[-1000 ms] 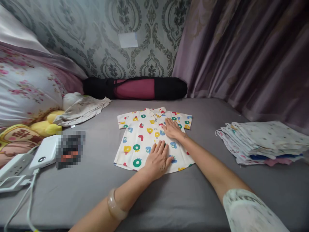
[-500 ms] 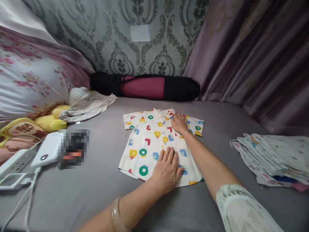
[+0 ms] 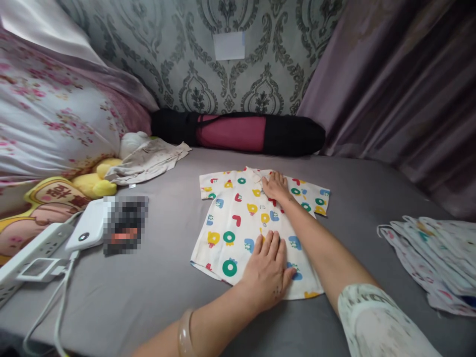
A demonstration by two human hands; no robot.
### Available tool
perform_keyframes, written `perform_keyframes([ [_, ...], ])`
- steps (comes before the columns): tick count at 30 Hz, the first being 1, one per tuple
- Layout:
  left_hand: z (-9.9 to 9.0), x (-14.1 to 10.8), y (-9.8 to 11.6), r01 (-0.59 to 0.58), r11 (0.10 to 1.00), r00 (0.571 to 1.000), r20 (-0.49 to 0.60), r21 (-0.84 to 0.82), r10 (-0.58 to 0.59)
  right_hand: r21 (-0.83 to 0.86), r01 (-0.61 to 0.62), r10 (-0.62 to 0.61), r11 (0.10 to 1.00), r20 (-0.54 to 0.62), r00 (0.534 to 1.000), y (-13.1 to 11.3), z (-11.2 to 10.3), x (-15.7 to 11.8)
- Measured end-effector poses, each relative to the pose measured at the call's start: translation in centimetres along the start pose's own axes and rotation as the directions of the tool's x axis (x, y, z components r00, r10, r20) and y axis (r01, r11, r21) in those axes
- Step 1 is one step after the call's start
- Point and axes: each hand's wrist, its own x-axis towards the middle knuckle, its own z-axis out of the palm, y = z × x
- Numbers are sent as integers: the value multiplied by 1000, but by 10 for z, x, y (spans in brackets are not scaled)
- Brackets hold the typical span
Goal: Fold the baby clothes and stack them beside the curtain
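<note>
A small white short-sleeved shirt (image 3: 238, 250) printed with colourful letter-like shapes lies spread on the grey sheet, collar away from me. My left hand (image 3: 267, 275) rests flat on its lower front, fingers pointing up toward the collar. Farther up, my right hand (image 3: 275, 188) presses on the shirt beside the collar, with its fingers extended over the fabric and partly bent. Neither hand appears to grip the cloth. My right forearm crosses over the shirt's right side and hides part of it.
On the right is a stack of folded clothes (image 3: 435, 263). A black and maroon bag (image 3: 230, 133) lies along the wall. To the left are a crumpled garment (image 3: 148, 161), a yellow plush toy (image 3: 92, 186), a white power bank (image 3: 89, 225), a power strip (image 3: 33, 253) and a blurred-out object (image 3: 125, 225).
The view has shifted, so most things appear farther right. Relative to the shirt, my right hand has slid left, closer to the collar. My left hand stays on the lower front.
</note>
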Motion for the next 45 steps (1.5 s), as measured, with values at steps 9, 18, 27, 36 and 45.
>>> perform_keyframes([
  [9,-1,0,-1,1,1000,1000,1,-17,-1,-19,-57,54,998,-129,990,-9,16,4],
  [18,-17,-4,-20,128,988,991,-27,-81,-131,-65,-19,21,998,33,999,-4,-7,7],
  [27,-19,-1,-68,441,896,893,-119,52,-433,-146,470,-464,870,75,883,-44,-10,-12],
  [36,-6,-5,-60,398,917,917,20,11,-398,-64,451,-439,890,136,888,-45,6,11],
  [45,-7,-3,-57,421,907,903,86,0,-420,16,438,-437,899,79,896,-38,15,14],
])
